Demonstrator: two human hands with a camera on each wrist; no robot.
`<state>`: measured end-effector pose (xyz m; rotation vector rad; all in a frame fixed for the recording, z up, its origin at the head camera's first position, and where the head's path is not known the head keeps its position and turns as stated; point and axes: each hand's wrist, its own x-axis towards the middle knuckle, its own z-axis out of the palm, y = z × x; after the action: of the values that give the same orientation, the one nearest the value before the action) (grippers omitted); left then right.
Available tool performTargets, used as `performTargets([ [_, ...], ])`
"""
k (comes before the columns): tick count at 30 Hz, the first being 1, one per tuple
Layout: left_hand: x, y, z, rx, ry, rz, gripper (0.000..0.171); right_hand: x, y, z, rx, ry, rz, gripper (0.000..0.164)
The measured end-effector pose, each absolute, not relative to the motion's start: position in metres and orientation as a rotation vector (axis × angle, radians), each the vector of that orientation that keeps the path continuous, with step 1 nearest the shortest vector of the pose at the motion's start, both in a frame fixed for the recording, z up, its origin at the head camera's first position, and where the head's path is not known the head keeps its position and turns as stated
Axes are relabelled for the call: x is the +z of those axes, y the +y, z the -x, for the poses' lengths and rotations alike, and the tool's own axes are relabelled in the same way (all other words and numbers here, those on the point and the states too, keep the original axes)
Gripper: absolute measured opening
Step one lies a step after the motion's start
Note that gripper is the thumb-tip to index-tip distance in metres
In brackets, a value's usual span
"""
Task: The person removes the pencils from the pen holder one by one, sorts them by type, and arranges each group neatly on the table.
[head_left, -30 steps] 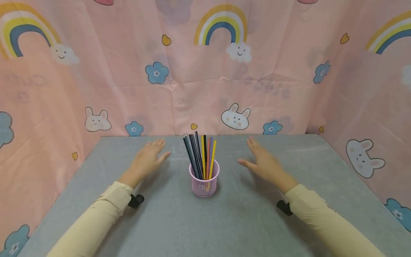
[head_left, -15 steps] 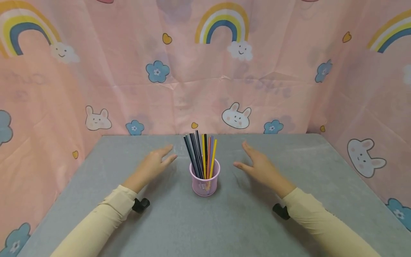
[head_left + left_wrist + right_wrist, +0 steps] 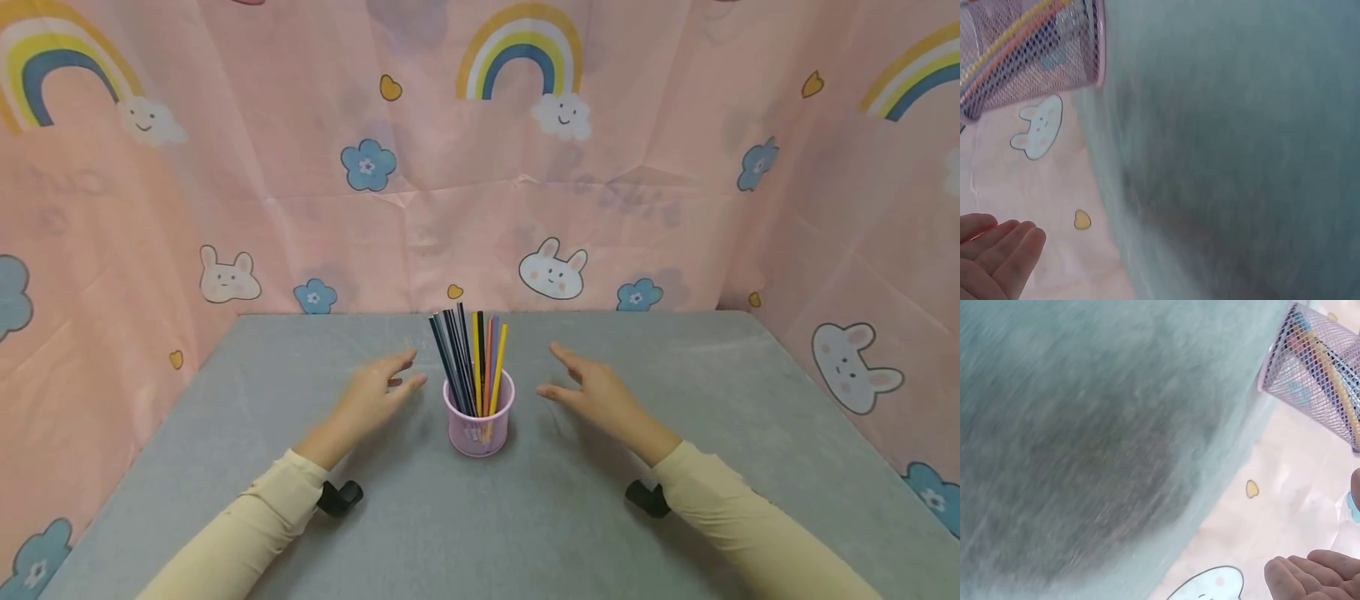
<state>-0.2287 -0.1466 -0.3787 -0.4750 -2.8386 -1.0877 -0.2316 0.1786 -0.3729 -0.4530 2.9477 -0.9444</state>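
Observation:
A pink mesh pen cup [image 3: 477, 437] stands upright mid-table, also seen at the upper left of the left wrist view and upper right of the right wrist view. Several pencils [image 3: 453, 358] lean in it: dark ones to the left, and yellow, black, orange and purple ones to the right. My left hand [image 3: 371, 396] hovers left of the cup, fingers extended toward it, holding nothing. On the other side my right hand [image 3: 603, 400] is held a little farther from the cup, its fingers extended and nothing in it. A gap separates each hand from the cup.
The grey tabletop [image 3: 480, 533] reaches back to a pink patterned curtain [image 3: 442, 225], which also hangs at both sides. A black wrist device [image 3: 341, 498] sits under the left cuff, and another black device [image 3: 648, 498] under the right.
Both hands have moved inward toward the cup from either side, and slightly nearer the body. The left has travelled farther. The cup and pencils have stayed in place.

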Motion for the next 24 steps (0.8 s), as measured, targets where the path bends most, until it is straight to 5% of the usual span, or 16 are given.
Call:
performTargets([
  [24,-0.394,-0.106,0.206,-1.845,-2.536,0.319,0.054,-0.369,0.159,0.228,-1.552,2.614,0.212,0.061],
])
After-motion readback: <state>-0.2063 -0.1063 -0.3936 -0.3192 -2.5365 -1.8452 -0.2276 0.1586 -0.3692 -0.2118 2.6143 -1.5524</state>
